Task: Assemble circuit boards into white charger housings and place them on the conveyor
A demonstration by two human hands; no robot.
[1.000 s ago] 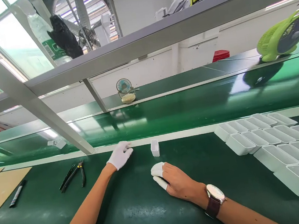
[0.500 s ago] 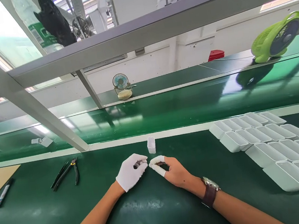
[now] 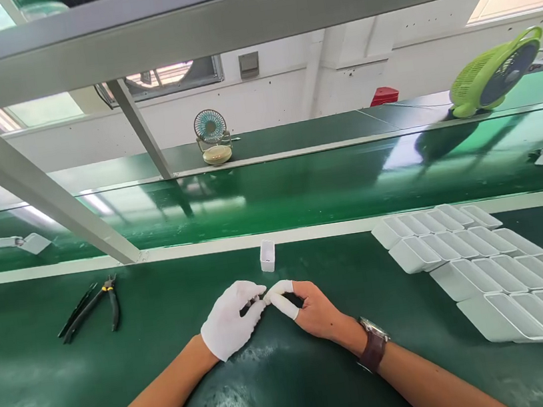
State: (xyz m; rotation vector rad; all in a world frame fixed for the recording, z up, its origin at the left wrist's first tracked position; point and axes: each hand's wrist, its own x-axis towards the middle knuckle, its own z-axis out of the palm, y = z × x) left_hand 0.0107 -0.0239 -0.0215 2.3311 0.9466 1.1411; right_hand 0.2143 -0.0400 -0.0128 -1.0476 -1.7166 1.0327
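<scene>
My left hand [image 3: 230, 319] wears a white glove and rests on the green bench, its fingertips pinched on a small dark part that is mostly hidden. My right hand [image 3: 309, 306] is bare with white finger cots on thumb and forefinger. Those tips meet the left fingertips at the same small part. A small white open box [image 3: 267, 256] stands upright on the bench just beyond both hands, apart from them. A watch sits on my right wrist.
Rows of white trays [image 3: 482, 261] lie at the right. Black pliers [image 3: 95, 306] lie at the left. A green conveyor belt [image 3: 300, 192] runs behind the bench, carrying small white parts. A small fan [image 3: 211, 134] and a green fan [image 3: 496, 74] stand beyond. A slanted metal strut [image 3: 47, 188] crosses the left.
My left hand came back from the bench's far edge to the middle and met my right hand, fingertips now touching over a small part. The view tilted downward.
</scene>
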